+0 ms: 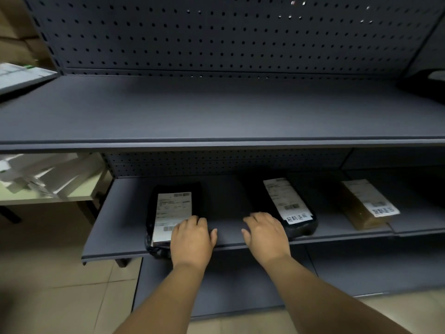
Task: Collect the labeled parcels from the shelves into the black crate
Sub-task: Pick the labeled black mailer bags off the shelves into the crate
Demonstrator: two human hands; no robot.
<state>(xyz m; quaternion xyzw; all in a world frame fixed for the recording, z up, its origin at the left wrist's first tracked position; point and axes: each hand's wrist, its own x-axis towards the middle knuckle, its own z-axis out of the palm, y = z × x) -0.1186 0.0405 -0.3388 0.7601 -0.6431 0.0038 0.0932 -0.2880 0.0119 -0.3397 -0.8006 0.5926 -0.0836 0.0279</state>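
Both hands reached onto the lower shelf (228, 227), evidently so that two parcels could be taken at once. The left hand (191, 239) lay over the near end of the left black parcel (168, 213), fingers spread and resting on its label; that grip looked loose, not yet closed round the bag. The right hand (266, 235) lay flat on the shelf just beside the middle black parcel (289, 206), fingers relaxed and holding nothing, though whether it touched the bag could not be told. Each parcel lay flat, label up for reading, long axis running front to back; the left one overhung the shelf's front edge, while the middle one and the brown parcel (366, 203) angled slightly leftward toward the back. The black crate was out of sight.
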